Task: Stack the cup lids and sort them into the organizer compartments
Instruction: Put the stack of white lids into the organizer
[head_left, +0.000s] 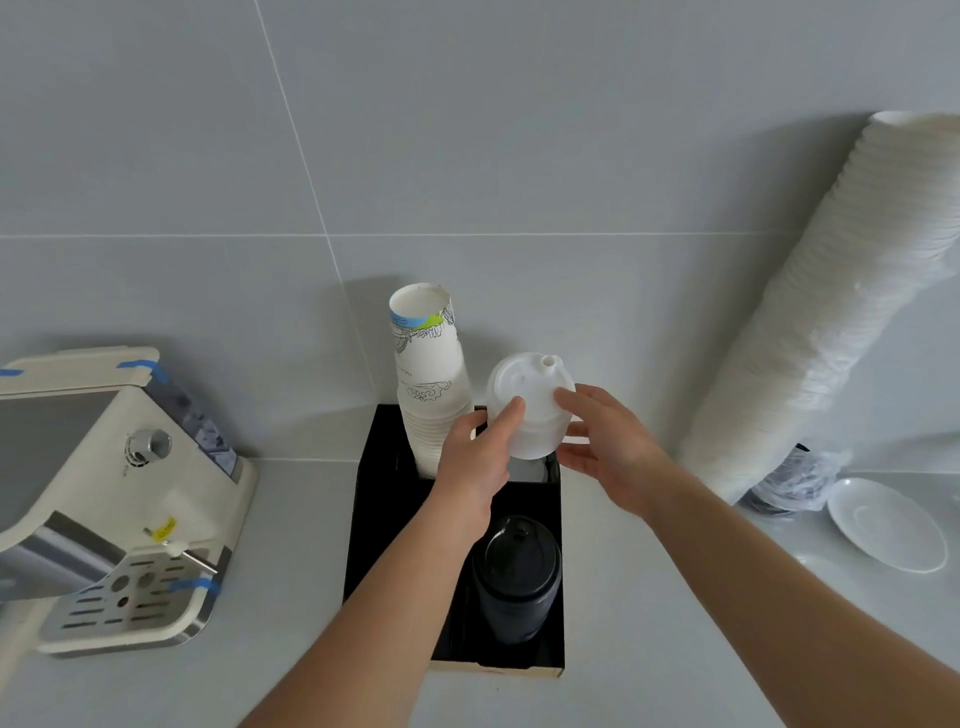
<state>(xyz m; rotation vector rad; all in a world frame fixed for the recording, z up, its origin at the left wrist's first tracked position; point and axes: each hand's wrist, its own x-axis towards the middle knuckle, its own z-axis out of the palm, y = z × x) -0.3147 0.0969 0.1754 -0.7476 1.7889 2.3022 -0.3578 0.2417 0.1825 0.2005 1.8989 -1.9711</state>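
White lid stack (530, 410) — both hands' grip, over organizer (550, 499)

both hands hold a stack of lids (530, 410) over the organizer's (371, 499) far right compartment, the left hand (475, 457) on its left side, the right hand (608, 447) on its right. just left of the grip a stack of paper cups (428, 374) stands in the far left compartment. nearer than the grip, a second lid stack (517, 577) sits in the near right compartment. well right of it a long sleeve of lids (831, 312) leans on the wall, a plate (888, 525) before it. far left stands a coffee machine (119, 499).
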